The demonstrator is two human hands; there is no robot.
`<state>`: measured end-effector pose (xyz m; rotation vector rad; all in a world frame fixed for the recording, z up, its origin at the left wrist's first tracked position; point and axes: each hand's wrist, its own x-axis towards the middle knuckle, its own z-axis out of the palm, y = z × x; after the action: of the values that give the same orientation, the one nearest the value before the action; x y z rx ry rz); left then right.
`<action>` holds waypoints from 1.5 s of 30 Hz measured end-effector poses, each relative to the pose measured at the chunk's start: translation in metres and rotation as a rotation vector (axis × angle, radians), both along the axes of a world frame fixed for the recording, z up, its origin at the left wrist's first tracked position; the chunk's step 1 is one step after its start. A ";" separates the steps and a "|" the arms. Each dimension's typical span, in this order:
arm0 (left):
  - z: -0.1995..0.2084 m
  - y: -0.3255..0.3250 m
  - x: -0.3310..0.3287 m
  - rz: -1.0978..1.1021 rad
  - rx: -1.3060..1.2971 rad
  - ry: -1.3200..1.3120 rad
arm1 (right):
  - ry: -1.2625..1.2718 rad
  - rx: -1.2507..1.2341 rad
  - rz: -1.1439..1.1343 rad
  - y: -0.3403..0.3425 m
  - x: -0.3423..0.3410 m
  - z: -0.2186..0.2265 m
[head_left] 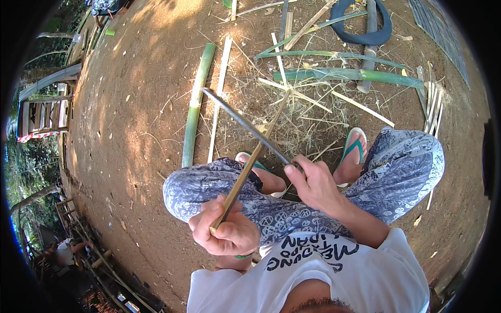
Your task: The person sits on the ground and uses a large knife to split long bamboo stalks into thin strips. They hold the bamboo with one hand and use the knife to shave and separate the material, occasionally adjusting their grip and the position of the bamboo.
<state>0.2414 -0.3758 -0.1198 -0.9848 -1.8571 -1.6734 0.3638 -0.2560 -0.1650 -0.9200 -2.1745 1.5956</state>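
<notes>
My left hand (225,228) is closed round the near end of a long, thin bamboo strip (243,178), which slants up and away to the right. In my right hand (313,187) is the handle of a machete (242,120), mostly hidden by the fingers. Its dark, narrow blade points up and to the left. Blade and strip cross in front of my knees; the blade seems to lie against the strip, though I cannot tell how firmly they touch. Below them, fine shavings (308,116) litter the ground beyond my feet.
A green bamboo pole (197,107) lies left of a pale split strip (221,99). Another green pole (334,75) crosses a grey log (369,57) at the far right, near a black ring (386,28). Several pale strips (434,107) lie farther right. A person (67,255) is at the far left.
</notes>
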 end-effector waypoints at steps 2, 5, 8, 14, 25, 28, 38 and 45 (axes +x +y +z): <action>-0.001 0.004 0.002 -0.015 0.019 0.050 | 0.147 -0.036 0.042 -0.008 0.003 0.015; -0.001 0.006 0.002 0.027 0.032 0.012 | 0.149 0.029 0.062 -0.007 0.000 0.009; -0.002 -0.004 -0.003 0.018 -0.057 0.003 | -0.105 0.082 -0.040 0.013 0.002 -0.050; -0.004 0.005 -0.001 0.010 0.033 -0.012 | 0.132 -0.006 0.145 -0.005 0.005 -0.015; -0.003 -0.003 -0.007 0.100 -0.035 -0.071 | -0.126 0.079 -0.005 0.011 -0.006 -0.045; -0.006 0.001 -0.004 0.074 0.042 -0.038 | 0.020 0.055 0.085 0.005 -0.001 -0.015; -0.007 -0.001 -0.010 0.044 0.058 -0.011 | 0.004 0.061 0.042 0.011 -0.002 -0.046; -0.004 0.003 -0.012 0.141 0.049 -0.057 | -0.233 0.043 -0.129 0.057 -0.007 -0.128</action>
<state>0.2296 -0.3724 -0.1237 -0.7758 -1.8664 -1.6701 0.3571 -0.1985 -0.2930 -1.2615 -2.2374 1.4381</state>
